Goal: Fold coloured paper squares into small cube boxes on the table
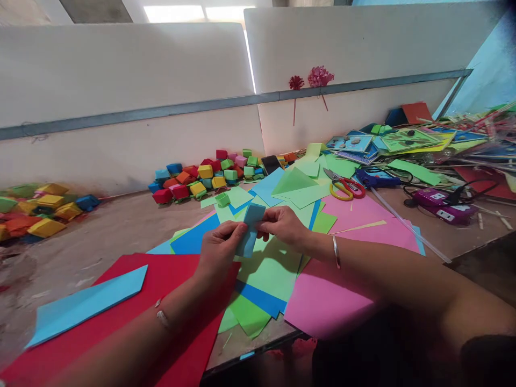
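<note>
Viewed from my remote station, a light blue paper piece (250, 237) is held between the two hands, over the middle of the spread sheets: a narrow, matte, plain strip, longer than wide, tilted with its upper end leaning right; whether it is one layer or several I cannot tell. The left hand (220, 244) pinches its left edge, thumb on top; the right hand (284, 226) grips its right edge with bent fingers. Just beyond the left hand I note one small green paper form (222, 200), box-like, its inside too small to make out. Farther beyond it lies a heap of folded paper cubes (205, 172) in red, yellow, green, blue, orange and pink, and far to its left a second heap (50, 201); overlap prevents my exact count of either. Beneath both hands lie overlapping pale green sheets (270, 269). Left of and nearer than the left hand, one light blue strip (91, 306) rests on one red sheet (197, 333). Pink paper (326, 301) extends under the right forearm. Beyond the right hand, to its right, I count one pair of scissors (342, 181) with one yellow and one red handle, and farther right one purple block (441, 204) bearing two white patches.
</note>
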Available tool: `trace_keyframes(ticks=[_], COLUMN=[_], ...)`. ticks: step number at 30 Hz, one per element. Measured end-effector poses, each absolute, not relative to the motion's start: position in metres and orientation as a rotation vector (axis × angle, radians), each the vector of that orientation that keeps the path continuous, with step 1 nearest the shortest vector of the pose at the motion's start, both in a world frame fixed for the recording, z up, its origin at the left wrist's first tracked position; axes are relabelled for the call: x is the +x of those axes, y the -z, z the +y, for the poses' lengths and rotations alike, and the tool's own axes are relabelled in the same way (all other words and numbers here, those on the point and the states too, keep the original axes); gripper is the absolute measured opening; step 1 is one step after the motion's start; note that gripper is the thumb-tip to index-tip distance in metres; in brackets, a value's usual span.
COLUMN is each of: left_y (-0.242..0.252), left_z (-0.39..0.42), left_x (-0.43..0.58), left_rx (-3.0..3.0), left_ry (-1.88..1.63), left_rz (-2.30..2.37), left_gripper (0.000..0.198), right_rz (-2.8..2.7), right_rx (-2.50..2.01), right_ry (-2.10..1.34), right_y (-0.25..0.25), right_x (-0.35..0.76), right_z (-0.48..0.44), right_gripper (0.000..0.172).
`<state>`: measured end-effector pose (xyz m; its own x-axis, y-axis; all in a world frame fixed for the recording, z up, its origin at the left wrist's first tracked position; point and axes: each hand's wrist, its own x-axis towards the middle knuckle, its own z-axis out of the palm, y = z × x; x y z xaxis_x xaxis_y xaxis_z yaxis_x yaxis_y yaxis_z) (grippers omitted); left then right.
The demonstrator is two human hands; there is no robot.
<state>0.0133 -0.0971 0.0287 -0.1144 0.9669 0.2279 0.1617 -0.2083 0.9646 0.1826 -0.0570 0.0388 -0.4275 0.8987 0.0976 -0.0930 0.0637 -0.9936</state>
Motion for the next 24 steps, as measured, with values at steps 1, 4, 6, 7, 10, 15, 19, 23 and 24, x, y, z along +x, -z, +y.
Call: trace_keyframes(ticks=[1, 4, 6, 7, 10, 15, 19, 23, 24], left_y=[-0.028, -0.026, -0.024, -0.023, -0.023, -0.032, -0.037, -0.033, -0.031], left_z=[-0.097, -0.097, -0.097, -0.098, -0.099, -0.103, -0.107, -0.109, -0.109], left_x=[0.014, 0.013, 0.012, 0.012, 0.011, 0.015, 0.021, 0.023, 0.022], left_rx=[1.401, 1.442, 1.511, 1.534, 1.542, 1.48, 1.351, 1.208, 1.196], left_ry=[-1.389, -1.416, -1.435, -1.427, -1.35, -1.24, -1.339, -1.337, -1.315], left_rz=[1.306, 1.329, 1.347, 1.353, 1.331, 1.223, 1.262, 1.27, 1.264], left_gripper=[0.036, 0.031, 0.028, 0.027, 0.03, 0.035, 0.039, 0.038, 0.037], right_rz=[-1.505, -1.536, -1.509, -1.483, -1.443, -1.569, -1.561, -1.613, -1.635], right_rx=[-0.856, -0.861, -0.84, -0.828, -0.812, -0.844, -0.899, -0.967, -0.99], right_ry=[-1.506, -1.471, -1.381, -1.338, -1.29, -1.372, -1.514, -1.471, -1.438], right_y=[-0.04, -0.043, -0.045, -0.045, -0.047, -0.048, -0.049, -0.047, -0.046], right_x=[0.183, 0.184, 0.185, 0.186, 0.188, 0.188, 0.183, 0.181, 0.181], right_z=[-0.056, -0.053, -0.053, -0.052, -0.052, -0.056, -0.062, -0.065, -0.065], right_gripper=[0.023, 0.019, 0.016, 0.016, 0.021, 0.029, 0.033, 0.033, 0.034])
